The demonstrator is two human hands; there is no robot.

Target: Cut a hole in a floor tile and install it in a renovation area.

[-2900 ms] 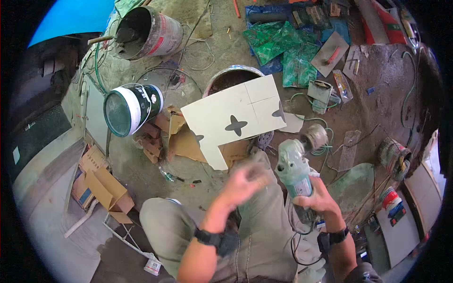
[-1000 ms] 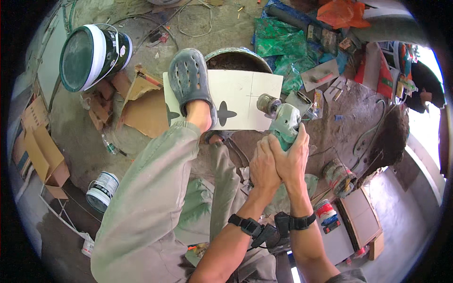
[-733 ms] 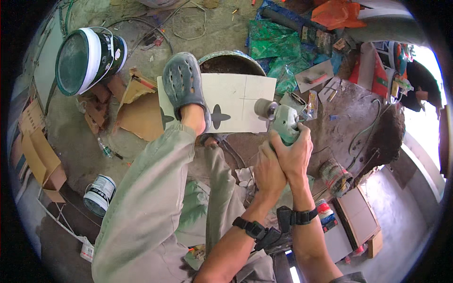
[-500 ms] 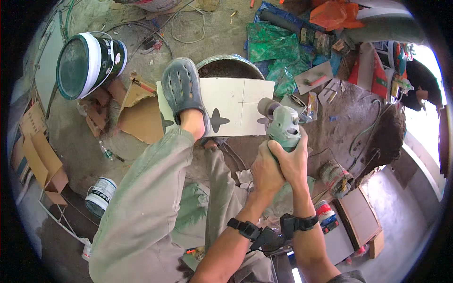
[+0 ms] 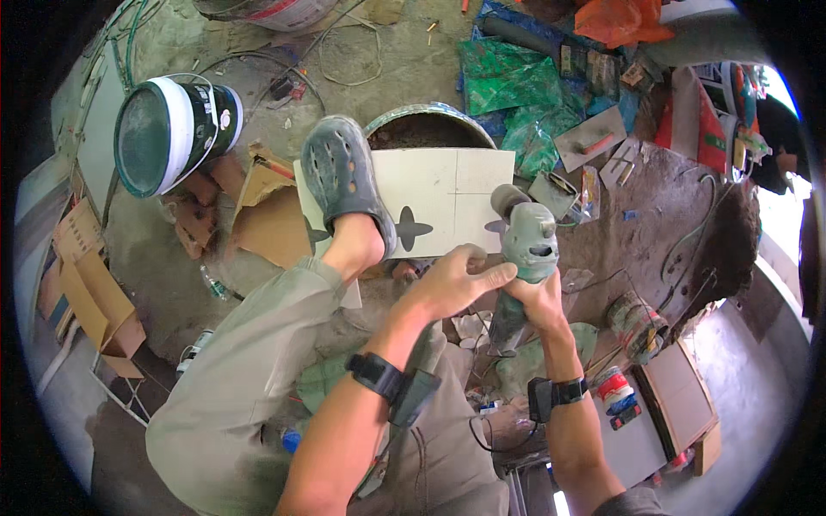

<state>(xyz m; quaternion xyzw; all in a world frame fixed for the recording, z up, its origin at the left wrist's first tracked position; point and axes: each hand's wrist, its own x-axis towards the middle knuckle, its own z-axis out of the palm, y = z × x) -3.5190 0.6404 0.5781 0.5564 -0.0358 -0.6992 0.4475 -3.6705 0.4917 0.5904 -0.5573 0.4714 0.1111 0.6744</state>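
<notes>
My right hand [image 5: 538, 297] grips a green angle grinder [image 5: 530, 241] by its body, the head pointing away from me. A round, dark cylindrical bit [image 5: 508, 199] on the grinder's head is at the right end of a white tile [image 5: 439, 176]. My left hand [image 5: 456, 279] is off the tool, fingers stretched out, its thumb close to the grinder's left side. The tile carries dark four-pointed shapes and thin drawn lines. It lies over the near part of a round bucket [image 5: 432, 112], and my foot in a grey clog [image 5: 340, 168] rests on its left end.
A lidded dark-green paint bucket [image 5: 172, 133] lies to the left, near torn cardboard [image 5: 274, 228]. Green plastic sheeting [image 5: 508, 77] and a flat trowel [image 5: 592, 140] are at the far right. A cable [image 5: 693, 245] runs along the right, near a dirty can [image 5: 637, 327].
My left hand has let go of the grinder and moved left, its fingers now spread. The right hand still holds the tool. The whole view has shifted slightly.
</notes>
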